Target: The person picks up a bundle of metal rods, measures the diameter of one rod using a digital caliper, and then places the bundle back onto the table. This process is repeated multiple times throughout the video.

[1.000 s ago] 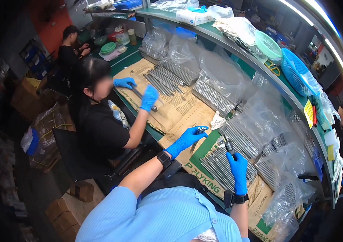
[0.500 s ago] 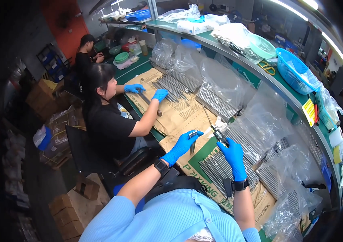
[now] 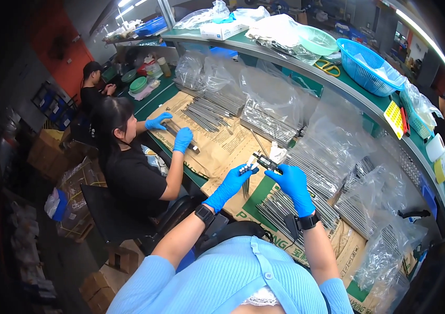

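L hand (image 3: pixel 230 184) is closed round a small bunch of dark rods (image 3: pixel 246 188), light ends up, over the bench's near side. R hand (image 3: pixel 293 183) grips a black caliper (image 3: pixel 267 162) just right of 'em, tips by the rod ends; contact, can't tell. Prob. the measuring step; next move calls for a steady L grip & caliper squared on one rod. Loose rods (image 3: pixel 277 210) lie nr, to the right.

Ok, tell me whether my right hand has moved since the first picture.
Yes. Judged against the crumpled white cloth, your right hand has moved forward and to the left, closer to it.
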`<state>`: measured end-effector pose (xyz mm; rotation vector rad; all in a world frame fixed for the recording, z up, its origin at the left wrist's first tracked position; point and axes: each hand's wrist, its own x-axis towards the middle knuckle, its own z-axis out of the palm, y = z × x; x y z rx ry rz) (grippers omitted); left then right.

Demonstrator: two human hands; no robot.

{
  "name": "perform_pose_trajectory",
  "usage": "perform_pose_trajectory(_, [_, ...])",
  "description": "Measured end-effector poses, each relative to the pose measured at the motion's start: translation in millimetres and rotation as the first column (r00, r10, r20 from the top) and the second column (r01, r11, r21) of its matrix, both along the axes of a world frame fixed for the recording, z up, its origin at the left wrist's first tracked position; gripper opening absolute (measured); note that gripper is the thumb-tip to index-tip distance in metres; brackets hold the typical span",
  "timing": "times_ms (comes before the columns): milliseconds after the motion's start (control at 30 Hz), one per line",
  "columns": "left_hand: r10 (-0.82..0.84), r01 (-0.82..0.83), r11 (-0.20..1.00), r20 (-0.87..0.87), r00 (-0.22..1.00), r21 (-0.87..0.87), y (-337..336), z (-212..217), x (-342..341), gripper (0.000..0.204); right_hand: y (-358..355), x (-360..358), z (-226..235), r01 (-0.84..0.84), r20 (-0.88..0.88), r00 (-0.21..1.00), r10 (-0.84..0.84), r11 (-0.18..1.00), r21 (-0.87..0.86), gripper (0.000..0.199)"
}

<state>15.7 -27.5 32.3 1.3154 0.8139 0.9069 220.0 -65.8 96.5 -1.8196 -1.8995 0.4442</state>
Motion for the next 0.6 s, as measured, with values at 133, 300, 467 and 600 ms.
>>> perform_pose_trajectory(133, [-0.033, 0.034, 0.999, 0.013, 0.999, -0.006, 0.7, -0.8, -1.5, 0.03, 0.9, -0.3, -0.9, 0.014, -0.01, 1.0, -0.014, 1.0, -0.013, 0.051])
perform_pose_trajectory(300, [-0.043, 0.043, 0.999, 0.016, 0.999, -0.019, -1.0, -2.9, -2.7, 0.031, -0.3, -0.2, 0.4, 0.024, 0.014, 1.0, -0.024, 0.999, -0.027, 0.052])
perform_pose_trajectory(467, [0.046, -0.05, 0.998, -0.105, 0.993, -0.031, -10.6, -6.2, -16.6, 0.035, -0.7, 2.0, 11.3, 0.004, 0.034, 0.999, -0.003, 1.0, -0.023, 0.053])
perform_pose_trajectory(600, [-0.001, 0.001, 1.0, 0.009, 1.0, 0.009, -9.5, -14.0, -35.4, 0.034, -0.5, 0.4, 18.2, -0.024, 0.028, 0.999, 0.024, 1.0, 0.001, 0.054])
